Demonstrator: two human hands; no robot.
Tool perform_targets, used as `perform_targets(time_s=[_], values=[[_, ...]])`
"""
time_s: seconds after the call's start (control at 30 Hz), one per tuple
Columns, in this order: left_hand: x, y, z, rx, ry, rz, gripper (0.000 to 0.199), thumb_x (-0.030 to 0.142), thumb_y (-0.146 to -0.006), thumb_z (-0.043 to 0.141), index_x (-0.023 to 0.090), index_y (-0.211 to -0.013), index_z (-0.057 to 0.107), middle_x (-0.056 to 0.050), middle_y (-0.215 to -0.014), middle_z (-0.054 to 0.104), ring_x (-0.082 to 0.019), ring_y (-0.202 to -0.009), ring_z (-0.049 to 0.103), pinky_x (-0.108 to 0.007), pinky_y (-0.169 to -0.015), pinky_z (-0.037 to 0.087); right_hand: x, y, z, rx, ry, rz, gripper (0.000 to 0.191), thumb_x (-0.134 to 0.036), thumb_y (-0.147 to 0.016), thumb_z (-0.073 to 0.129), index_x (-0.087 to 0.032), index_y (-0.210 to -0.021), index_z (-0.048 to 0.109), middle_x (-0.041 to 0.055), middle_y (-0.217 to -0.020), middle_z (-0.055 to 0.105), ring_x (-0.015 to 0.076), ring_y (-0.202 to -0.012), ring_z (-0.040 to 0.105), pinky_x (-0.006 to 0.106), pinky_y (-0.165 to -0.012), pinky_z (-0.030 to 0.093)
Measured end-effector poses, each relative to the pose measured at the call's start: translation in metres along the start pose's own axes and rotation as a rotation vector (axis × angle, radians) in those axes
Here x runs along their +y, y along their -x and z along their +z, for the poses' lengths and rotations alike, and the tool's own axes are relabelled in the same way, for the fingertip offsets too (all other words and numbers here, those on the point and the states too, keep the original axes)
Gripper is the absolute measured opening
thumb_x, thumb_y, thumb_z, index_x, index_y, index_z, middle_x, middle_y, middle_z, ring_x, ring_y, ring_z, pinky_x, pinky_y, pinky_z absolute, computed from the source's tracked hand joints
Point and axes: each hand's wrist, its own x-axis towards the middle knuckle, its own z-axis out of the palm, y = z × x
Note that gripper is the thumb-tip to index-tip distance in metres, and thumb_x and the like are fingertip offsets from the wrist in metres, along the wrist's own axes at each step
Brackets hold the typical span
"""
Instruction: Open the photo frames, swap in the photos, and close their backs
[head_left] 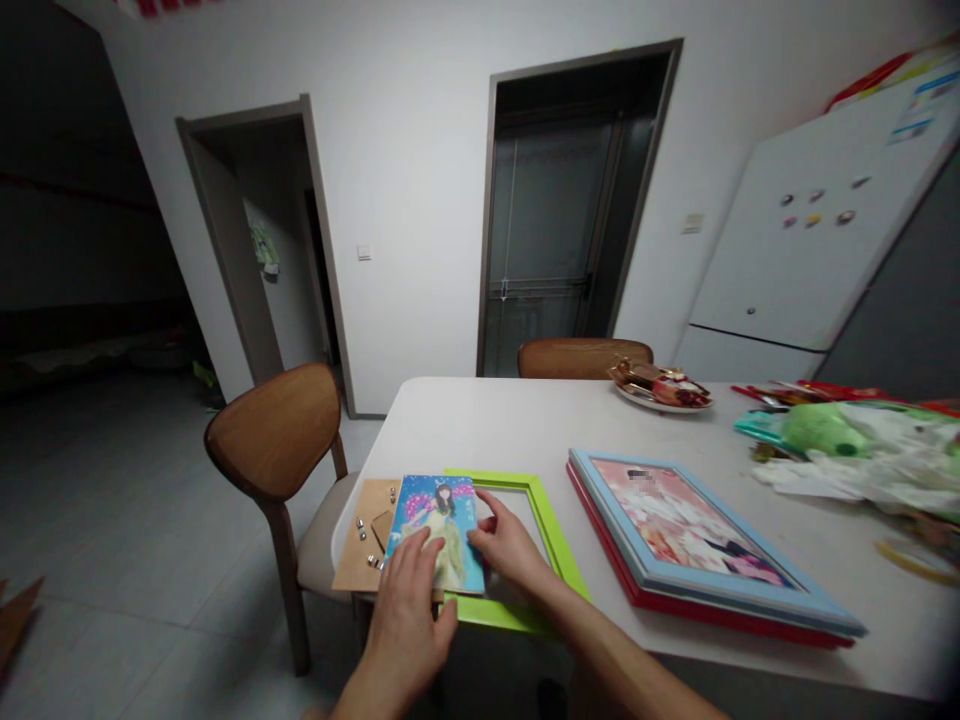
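Note:
A blue illustrated picture [457,555] with a long-haired figure in a pale yellow dress lies across a brown backing board [352,560] and the left part of a lime green photo frame [551,525]. My left hand [409,605] rests on the picture's lower left part, fingers stretched out and thumb apart. At the picture's right edge, my right hand [510,545] has its thumb and fingers closed on the border, above the frame's opening. Small metal clips [361,530] sit on the backing board. The frame's lower right corner is partly hidden by my right forearm.
To the right, a light blue framed photo [645,545] is stacked on a red frame [626,590]. A plate of items [660,388] and a green plush toy [825,430] among wrappings stand farther back. A wooden chair [281,440] is at the table's left side.

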Motion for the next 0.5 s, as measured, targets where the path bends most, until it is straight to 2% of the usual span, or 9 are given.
perform_targets(time_s=[0.1, 0.23, 0.3, 0.33, 0.4, 0.5], values=[[0.007, -0.009, 0.013, -0.012, 0.011, 0.016, 0.061, 0.007, -0.057, 0.047, 0.013, -0.118, 0.042, -0.014, -0.126, 0.041, -0.029, -0.118, 0.034, -0.050, -0.096, 0.028, -0.021, 0.001, 0.011, 0.037, -0.212, -0.034, 0.059, -0.014, -0.060, 0.049, -0.013, -0.118, 0.039, -0.0068, -0.054, 0.049, 0.0070, -0.045, 0.044, 0.018, -0.047, 0.037], [0.009, -0.027, 0.010, 0.182, 0.258, -0.012, 0.053, 0.003, -0.064, 0.039, 0.015, -0.116, 0.045, -0.010, -0.123, 0.047, -0.021, -0.116, 0.038, -0.043, -0.099, 0.028, -0.055, 0.014, 0.007, -0.001, -0.399, -0.182, 0.060, -0.022, -0.065, 0.053, -0.017, -0.122, 0.033, -0.0017, -0.073, 0.055, 0.0080, -0.056, 0.050, 0.020, -0.056, 0.042], [0.013, -0.035, 0.003, 0.289, 0.481, -0.129, 0.042, 0.010, -0.073, 0.039, 0.016, -0.113, 0.047, -0.008, -0.119, 0.051, -0.019, -0.112, 0.043, -0.040, -0.097, 0.032, -0.058, 0.019, 0.001, 0.008, -0.392, -0.204, 0.057, -0.030, -0.069, 0.052, -0.017, -0.122, 0.034, 0.0036, -0.088, 0.057, 0.0112, -0.070, 0.054, 0.024, -0.065, 0.044], [0.016, -0.038, 0.000, 0.333, 0.603, -0.218, 0.037, 0.016, -0.076, 0.040, 0.015, -0.111, 0.049, -0.009, -0.115, 0.054, -0.020, -0.109, 0.046, -0.039, -0.095, 0.035, -0.055, 0.020, -0.001, 0.034, -0.362, -0.177, 0.056, -0.033, -0.070, 0.052, -0.017, -0.121, 0.037, 0.0062, -0.094, 0.056, 0.0130, -0.078, 0.055, 0.025, -0.069, 0.044], [0.024, -0.041, -0.001, 0.400, 0.836, -0.406, 0.033, 0.024, -0.078, 0.042, 0.012, -0.107, 0.051, -0.011, -0.107, 0.059, -0.021, -0.102, 0.053, -0.037, -0.090, 0.040, -0.043, 0.021, -0.005, 0.072, -0.322, -0.031, 0.056, -0.036, -0.070, 0.050, -0.016, -0.121, 0.037, 0.0093, -0.101, 0.056, 0.0158, -0.086, 0.055, 0.027, -0.071, 0.044], [0.036, -0.039, 0.008, 0.427, 1.087, -0.547, 0.035, 0.027, -0.077, 0.044, 0.010, -0.107, 0.049, -0.012, -0.101, 0.062, -0.021, -0.093, 0.058, -0.034, -0.084, 0.045, -0.020, 0.020, -0.011, 0.069, -0.418, 0.205, 0.064, -0.032, -0.072, 0.044, -0.015, -0.129, 0.022, 0.0080, -0.091, 0.061, 0.0153, -0.073, 0.059, 0.025, -0.060, 0.046]])
